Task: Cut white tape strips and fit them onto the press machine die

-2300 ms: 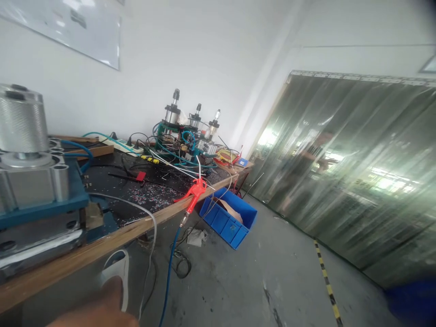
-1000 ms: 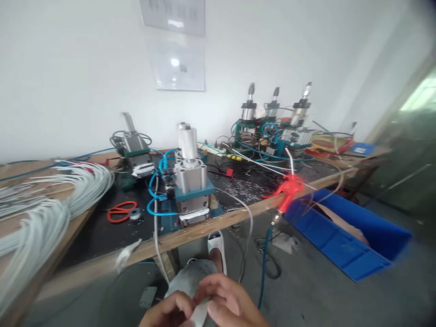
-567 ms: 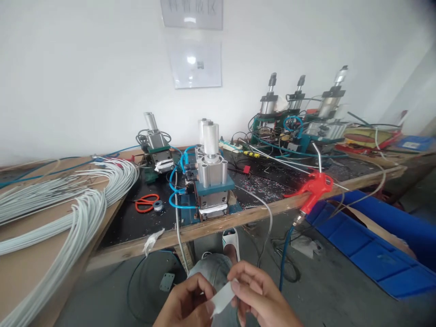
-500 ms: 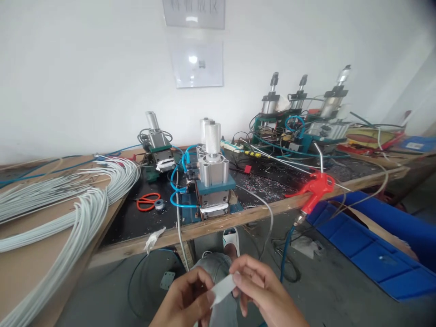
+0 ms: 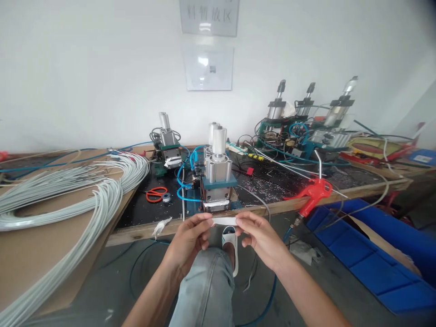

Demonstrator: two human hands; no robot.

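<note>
Between my hands a short white strip (image 5: 225, 221) is stretched level, just in front of the bench edge. My left hand (image 5: 195, 234) pinches its left end between thumb and fingers. At the other end my right hand (image 5: 255, 229) pinches it the same way. Right behind the strip stands a pneumatic press (image 5: 218, 175) with a silver cylinder and a green plate. A white wrapping (image 5: 216, 205) covers the press's lower front. What the strip is made of I cannot tell.
Bundles of white cables (image 5: 105, 200) lie on cardboard at left. Orange-handled scissors (image 5: 156, 194) and a small tape roll (image 5: 166, 197) rest beside the press. A red air gun (image 5: 311, 195) hangs at the bench edge, above blue bins (image 5: 368, 268). More presses (image 5: 275, 111) stand back right.
Both hands have moved up and forward, from above my lap to the press front. The strip went from slanted to level and taut. The view has shifted slightly left.
</note>
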